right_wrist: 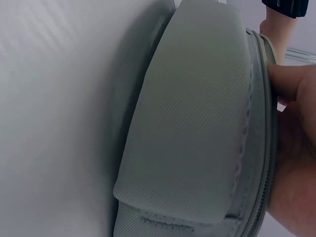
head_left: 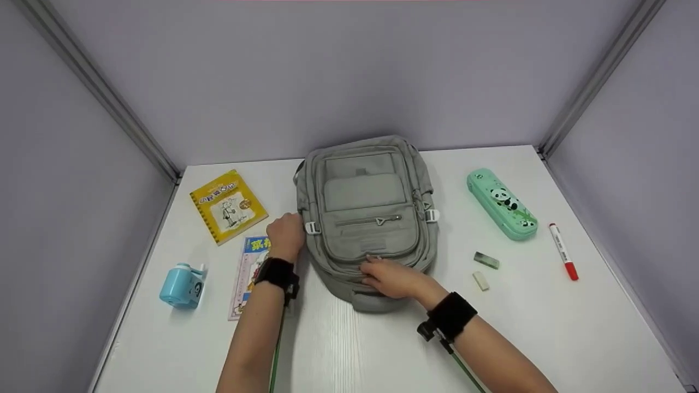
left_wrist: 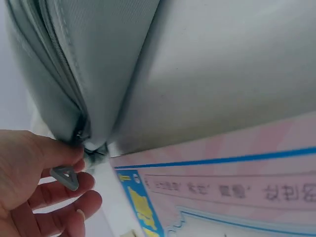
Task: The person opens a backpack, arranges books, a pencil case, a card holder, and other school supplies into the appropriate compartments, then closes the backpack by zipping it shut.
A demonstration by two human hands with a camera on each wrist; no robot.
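Note:
A grey backpack [head_left: 365, 191] lies flat on the white table, its front pockets facing up. At its left side, my left hand [head_left: 286, 236] pinches a zipper pull; the triangular grey end of the zipper pull [left_wrist: 65, 177] shows between thumb and fingers in the left wrist view. My right hand [head_left: 394, 277] holds the near end of the bag, thumb and fingers at the zipped edge [right_wrist: 269, 123]. The right fingertips are partly hidden in the right wrist view. Under the left wrist is a pink-and-blue booklet [head_left: 247, 278], partly covered by the arm.
A yellow book [head_left: 229, 207] and a light blue pencil sharpener [head_left: 183, 285] are on the left. On the right lie a green panda pencil case [head_left: 502, 204], a red-capped marker [head_left: 563, 251], a green-patterned eraser [head_left: 486, 260] and a pale eraser [head_left: 480, 281]. Grey walls enclose the table.

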